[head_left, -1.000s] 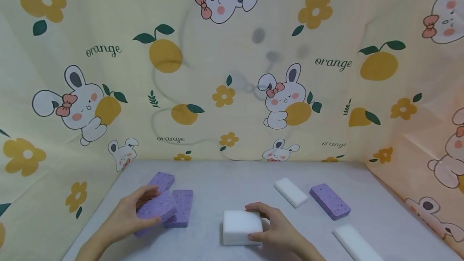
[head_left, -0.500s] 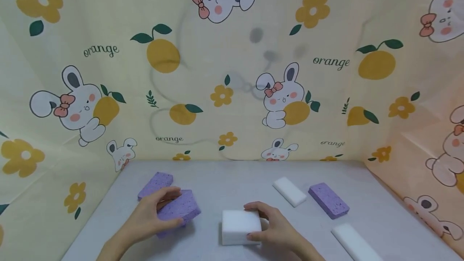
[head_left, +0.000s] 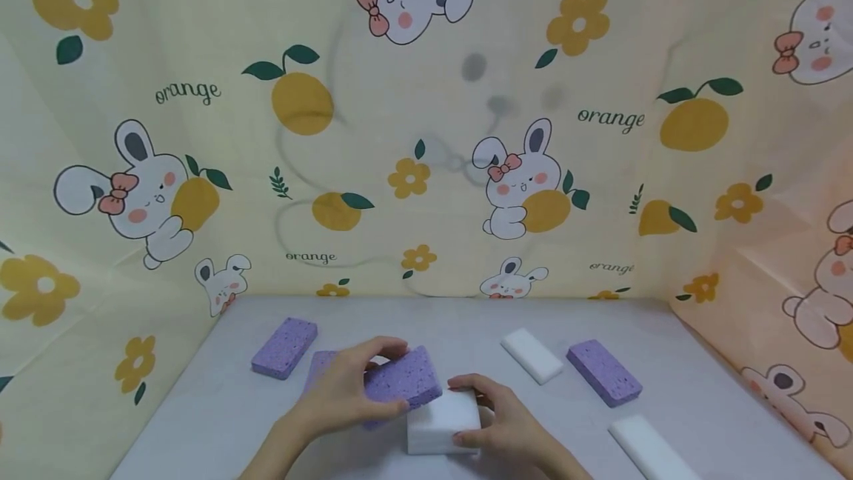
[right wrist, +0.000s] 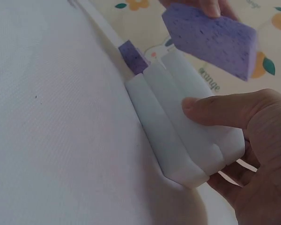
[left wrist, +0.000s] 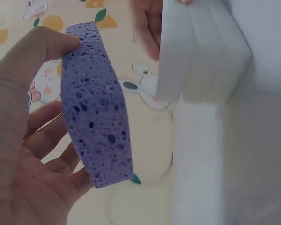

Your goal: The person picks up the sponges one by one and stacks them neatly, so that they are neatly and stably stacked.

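Observation:
My left hand (head_left: pixel 343 391) pinches a purple sponge (left wrist: pixel 96 108) by its edges between thumb and fingers, with pores showing along its side. In the head view this sponge overlaps the left corner of a stack of white sponges (head_left: pixel 436 424); the right wrist view shows it raised above the stack. My right hand (head_left: pixel 503 421) grips that stack (right wrist: pixel 178 122) on the table, thumb on the near side and fingers at the far side. Layer seams run along the white stack. Partly behind my left hand lies another purple sponge (head_left: pixel 320 365).
A purple sponge (head_left: pixel 285 348) lies at the back left of the grey-white table (head_left: pixel 413 317). To the right are a thin white sponge (head_left: pixel 532 355), a purple sponge (head_left: pixel 603 372) and a longer white sponge (head_left: pixel 653 447). A printed cloth (head_left: pixel 426 243) encloses the back and sides.
My left hand has carried the purple sponge rightward, from over the left purple sponges to beside the white stack's top. My right hand keeps its grip on the stack, almost still.

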The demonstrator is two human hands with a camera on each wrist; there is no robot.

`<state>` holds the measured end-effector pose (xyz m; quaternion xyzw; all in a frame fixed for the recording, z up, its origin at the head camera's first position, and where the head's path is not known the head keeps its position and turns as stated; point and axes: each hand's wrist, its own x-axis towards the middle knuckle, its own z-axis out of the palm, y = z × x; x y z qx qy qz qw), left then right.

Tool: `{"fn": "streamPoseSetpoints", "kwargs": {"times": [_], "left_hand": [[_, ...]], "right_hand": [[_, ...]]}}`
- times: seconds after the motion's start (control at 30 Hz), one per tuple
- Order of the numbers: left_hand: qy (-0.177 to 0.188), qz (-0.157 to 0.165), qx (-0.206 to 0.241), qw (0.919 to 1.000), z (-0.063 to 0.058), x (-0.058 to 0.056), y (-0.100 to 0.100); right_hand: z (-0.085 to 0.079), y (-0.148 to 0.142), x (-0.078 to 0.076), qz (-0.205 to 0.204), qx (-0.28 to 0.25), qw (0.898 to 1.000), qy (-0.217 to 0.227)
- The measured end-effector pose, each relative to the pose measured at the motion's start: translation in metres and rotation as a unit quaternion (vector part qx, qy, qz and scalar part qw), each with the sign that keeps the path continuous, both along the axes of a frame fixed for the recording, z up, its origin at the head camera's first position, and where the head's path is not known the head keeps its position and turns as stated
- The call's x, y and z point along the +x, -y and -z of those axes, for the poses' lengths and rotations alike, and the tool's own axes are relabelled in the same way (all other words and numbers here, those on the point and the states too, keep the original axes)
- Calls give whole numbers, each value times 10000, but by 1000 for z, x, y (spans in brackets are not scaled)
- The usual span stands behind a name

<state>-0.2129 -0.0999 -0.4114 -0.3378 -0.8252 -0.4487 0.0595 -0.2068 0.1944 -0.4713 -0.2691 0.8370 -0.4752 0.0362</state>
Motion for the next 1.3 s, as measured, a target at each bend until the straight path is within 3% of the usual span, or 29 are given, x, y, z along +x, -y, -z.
{"fn": "streamPoseSetpoints", "kwargs": {"times": [0.37,0.53,0.67,0.83,1.1,1.3], "left_hand": [[234,447,9,9987,-6,-4,-34],[317,675,199,9970,-2,-5,-44],[380,784,211,9960,5,-5,-49],[434,784,45,9960,15,-7,-49],[610,695,-717,9931,14,-9,-34],[473,839,-524,9940,16,-14,-31]], "right_hand": [[0,0,0,78,-51,9999,69],[2,-1,1,-7,-250,9997,-64],[1,-1,2,77,-306,9995,80],[-1,1,3,224,-317,9982,463],[1,3,2,225,-413,9980,430],[0,1,2,276,-457,9968,594]]}}
